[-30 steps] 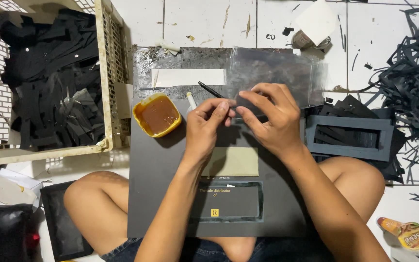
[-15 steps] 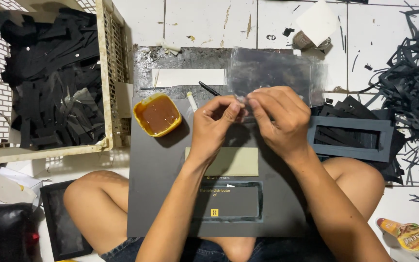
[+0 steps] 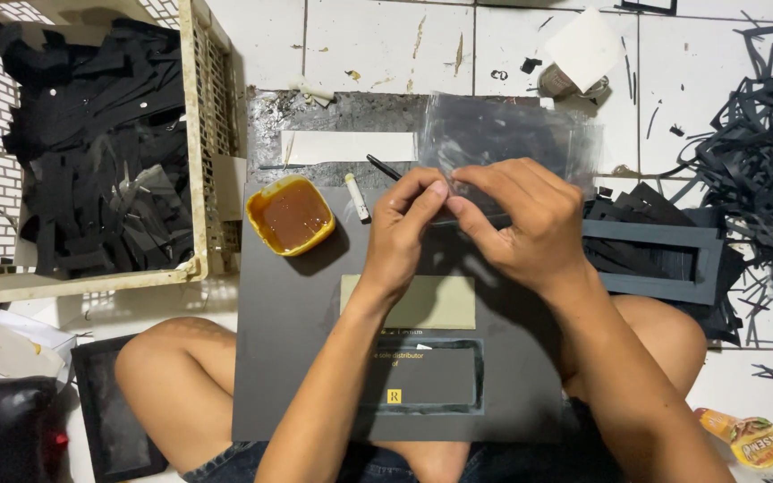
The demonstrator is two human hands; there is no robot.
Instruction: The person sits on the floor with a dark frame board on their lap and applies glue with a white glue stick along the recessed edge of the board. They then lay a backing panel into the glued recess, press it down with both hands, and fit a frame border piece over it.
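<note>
Just right of the yellow glue tub (image 3: 293,215), my left hand (image 3: 404,228) and right hand (image 3: 521,224) now pinch the clear plastic sheet (image 3: 503,148), lifted off the dark board (image 3: 315,358) for separating.

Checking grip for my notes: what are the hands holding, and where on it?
Both the left hand and right hand pinch the near edge of a clear plastic sheet between fingertips.

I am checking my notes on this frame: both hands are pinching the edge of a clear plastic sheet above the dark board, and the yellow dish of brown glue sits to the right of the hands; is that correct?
Not quite. In the head view the yellow dish of brown glue sits to the left of the hands, not the right. The rest holds: the left hand and right hand pinch the edge of the clear plastic sheet above the dark board.
</note>
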